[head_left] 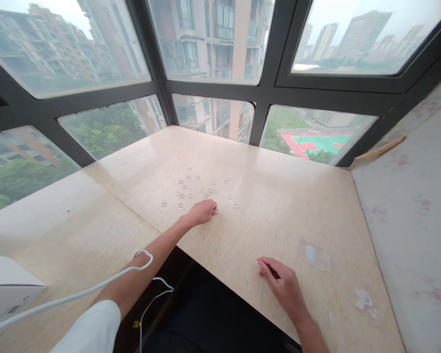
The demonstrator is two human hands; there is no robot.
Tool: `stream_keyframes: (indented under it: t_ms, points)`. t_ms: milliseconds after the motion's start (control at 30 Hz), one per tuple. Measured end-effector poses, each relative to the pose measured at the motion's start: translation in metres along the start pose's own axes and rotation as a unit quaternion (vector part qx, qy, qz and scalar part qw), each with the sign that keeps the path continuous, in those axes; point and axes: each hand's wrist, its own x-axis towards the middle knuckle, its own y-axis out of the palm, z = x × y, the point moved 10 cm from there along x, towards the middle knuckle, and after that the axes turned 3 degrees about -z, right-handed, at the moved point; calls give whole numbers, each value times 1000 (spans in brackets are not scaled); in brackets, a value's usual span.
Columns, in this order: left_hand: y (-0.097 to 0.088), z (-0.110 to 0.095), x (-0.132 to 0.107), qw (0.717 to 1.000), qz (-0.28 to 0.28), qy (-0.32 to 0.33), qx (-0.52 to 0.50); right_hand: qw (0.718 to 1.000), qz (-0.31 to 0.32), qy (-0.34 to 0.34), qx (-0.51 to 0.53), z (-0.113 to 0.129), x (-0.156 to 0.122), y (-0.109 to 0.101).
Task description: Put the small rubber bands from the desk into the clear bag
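My left hand (203, 213) reaches across the pale stone-patterned sill (242, 230), its fingers closed and resting low by the near side of a scatter of small thin rings (210, 191). Whatever those fingers may hold is hidden. Several more rings lie loose to the left, beyond and to the right of the hand, some touching or overlapping. Closer to me on the right, my right hand (281, 282) is curled, thumb and fingertips together near the sill's front edge. Anything in that pinch is too small to make out.
Right of my right hand lie a clear plastic bag (320, 259) with a white label and a smaller clear packet (365, 300). A white box (9, 284) stands at the left. A white cable (95, 282) crosses my left forearm. Windows (213, 44) border the far side.
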Motion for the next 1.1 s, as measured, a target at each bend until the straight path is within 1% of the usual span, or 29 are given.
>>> stream_keyframes:
  t_ms: [67, 100, 167, 233, 300, 367, 500, 533, 567, 600, 633, 733, 833, 900, 967, 1033, 1100]
  points:
    - [2, -7, 2, 1000, -14, -4, -23, 1000, -3, -3, -1, 1, 0, -1]
    - [2, -11, 4, 998, -27, -8, -49, 1000, -4, -3, -1, 2, 0, -1]
    - [4, -23, 8, 988, -51, -20, -143, 1000, -5, -4, -1, 4, 1, -2]
    - [10, -40, 15, 961, -54, -30, -268, 1000, -7, -9, -3, 7, 2, -3]
    - [19, -65, 22, 924, -41, -30, -379, 1000, -9, -14, -7, 10, 2, -4]
    - [26, -94, 29, 889, -21, -13, -458, 1000, -14, -18, -12, 12, 3, -5]
    - [41, -159, 42, 816, 42, 38, -575, 999, -28, -31, -17, 17, 5, -7]
    - [46, -174, 45, 803, 58, 48, -591, 999, -30, -33, -19, 17, 6, -8]
    - [51, -187, 48, 798, 70, 56, -596, 999, -32, -36, -22, 18, 6, -8]
    - [56, -199, 51, 802, 76, 64, -589, 998, -33, -37, -26, 18, 6, -9]
    - [61, -210, 54, 814, 74, 73, -572, 998, -33, -38, -29, 17, 7, -9]
    - [71, -239, 61, 870, 46, 121, -476, 998, -34, -38, -32, 15, 8, -9]
    - [78, -261, 62, 909, 26, 180, -375, 998, -37, -34, -34, 11, 8, -8]
    - [81, -270, 61, 925, 14, 213, -313, 998, -37, -32, -36, 9, 9, -8]
    - [82, -274, 60, 935, -3, 235, -266, 998, -37, -31, -37, 9, 9, -8]
    - [81, -275, 60, 938, -18, 243, -245, 998, -39, -32, -37, 9, 10, -8]
    - [80, -273, 60, 938, -30, 241, -248, 998, -42, -33, -38, 9, 10, -9]
